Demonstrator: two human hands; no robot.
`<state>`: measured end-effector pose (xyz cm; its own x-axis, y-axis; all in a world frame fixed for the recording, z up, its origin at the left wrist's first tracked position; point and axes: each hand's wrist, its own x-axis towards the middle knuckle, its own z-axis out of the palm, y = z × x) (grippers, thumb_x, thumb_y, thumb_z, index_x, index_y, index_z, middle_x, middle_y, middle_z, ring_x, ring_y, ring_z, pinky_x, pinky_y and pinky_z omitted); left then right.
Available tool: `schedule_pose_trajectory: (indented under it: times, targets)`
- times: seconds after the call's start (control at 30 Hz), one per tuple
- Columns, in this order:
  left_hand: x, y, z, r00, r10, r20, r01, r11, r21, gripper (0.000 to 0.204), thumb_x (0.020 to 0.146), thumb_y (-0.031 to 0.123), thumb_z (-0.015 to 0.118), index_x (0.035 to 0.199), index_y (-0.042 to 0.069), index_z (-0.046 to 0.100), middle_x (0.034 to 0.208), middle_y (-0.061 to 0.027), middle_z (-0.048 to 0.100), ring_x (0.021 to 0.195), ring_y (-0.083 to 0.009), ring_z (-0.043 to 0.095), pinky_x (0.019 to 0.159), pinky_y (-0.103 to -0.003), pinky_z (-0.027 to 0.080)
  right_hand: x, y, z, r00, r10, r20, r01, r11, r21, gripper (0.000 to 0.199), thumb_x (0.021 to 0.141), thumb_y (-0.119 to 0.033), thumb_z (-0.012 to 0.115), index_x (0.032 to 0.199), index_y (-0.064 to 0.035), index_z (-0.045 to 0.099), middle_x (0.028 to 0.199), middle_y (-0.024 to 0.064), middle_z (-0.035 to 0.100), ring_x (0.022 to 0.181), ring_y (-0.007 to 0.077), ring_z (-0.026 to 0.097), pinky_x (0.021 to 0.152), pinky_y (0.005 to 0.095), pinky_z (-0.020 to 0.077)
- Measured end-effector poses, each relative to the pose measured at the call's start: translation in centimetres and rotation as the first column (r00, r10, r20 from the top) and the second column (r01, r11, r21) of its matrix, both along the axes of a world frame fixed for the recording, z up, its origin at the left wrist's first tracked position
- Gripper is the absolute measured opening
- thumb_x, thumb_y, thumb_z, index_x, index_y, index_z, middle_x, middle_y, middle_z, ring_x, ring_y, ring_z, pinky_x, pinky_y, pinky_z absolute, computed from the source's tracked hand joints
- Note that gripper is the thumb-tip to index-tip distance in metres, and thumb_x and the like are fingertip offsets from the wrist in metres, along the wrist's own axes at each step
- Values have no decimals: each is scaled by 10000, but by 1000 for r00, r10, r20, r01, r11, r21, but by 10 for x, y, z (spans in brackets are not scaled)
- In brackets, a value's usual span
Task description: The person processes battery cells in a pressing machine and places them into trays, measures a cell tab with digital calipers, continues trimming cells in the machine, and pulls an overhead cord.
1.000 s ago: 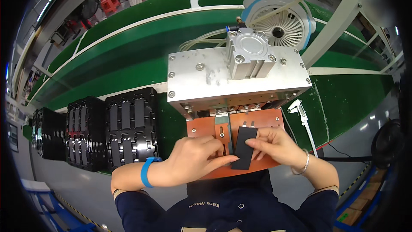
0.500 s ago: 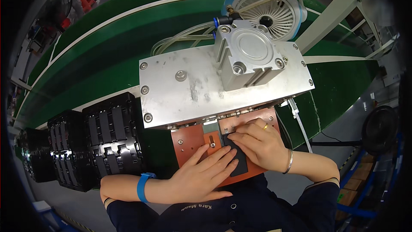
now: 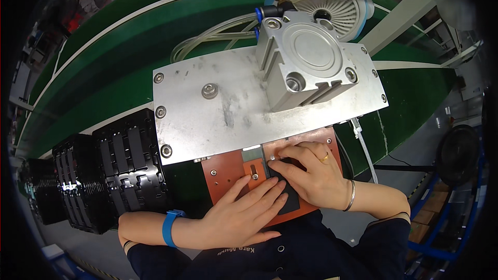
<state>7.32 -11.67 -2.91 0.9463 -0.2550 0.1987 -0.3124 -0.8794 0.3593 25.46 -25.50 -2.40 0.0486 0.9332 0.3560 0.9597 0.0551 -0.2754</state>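
A flat black rectangular part (image 3: 290,200) lies in the orange-red fixture plate (image 3: 220,167), in front of a silver metal press. My left hand (image 3: 228,219) rests flat, fingers stretched out and apart, their tips on the left edge of the black part. With bent fingers, my right hand (image 3: 317,176) grips at the far end of the same part, close to the press. Its thumb and fingertips partly hide that end, so anything small between them cannot be made out. A small orange block (image 3: 253,167) with a slot and a screw sits beside the left fingertips.
The press's thick silver top plate (image 3: 233,109) carries a square air cylinder (image 3: 311,57) with clear hoses (image 3: 207,41). Stacked black trays (image 3: 132,161) holding dark strips stand at left on the green bench (image 3: 119,57). Behind the cylinder is a white and blue fan (image 3: 332,5).
My right thumb and fingertips have shifted slightly left and away from me along the black part. The left hand stays nearly in place. The view has moved a little closer to the press.
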Motion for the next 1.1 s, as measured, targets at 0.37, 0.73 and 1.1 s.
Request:
schedule_pose_trajectory:
  times: [0.37, 0.73, 1.1]
  targets:
    - [-1, 0, 0, 998, 30, -51, -35, 996, -82, 655, 864, 566, 571, 1293, 70, 555, 1405, -134, 480, 1348, -272, 404, 1118, -505, 240, -48, -53, 19, 869, -328, -370, 239, 934, -266, 308, 766, -261, 780, 965, -93, 615, 1342, 127, 552, 1273, 314, 452, 1090, 552, 239]
    - [8, 10, 8, 992, 65, -112, -77, 991, -106, 752, 799, 640, 614, 1279, 63, 573, 1412, -145, 464, 1340, -317, 398, 1104, -539, 249, -10, -32, 3, 881, -138, -452, 101, 989, -104, 289, 731, -209, 802, 836, -63, 577, 1303, 165, 579, 1245, 308, 510, 1028, 483, 399]
    - [10, 11, 6, 988, 77, -135, -87, 994, -69, 744, 811, 657, 581, 1310, 106, 554, 1434, -128, 446, 1372, -303, 356, 1113, -532, 241, -6, -26, 0, 878, -120, -463, 90, 992, -87, 302, 721, -210, 809, 761, -65, 547, 1276, 171, 599, 1222, 300, 539, 1009, 451, 427]
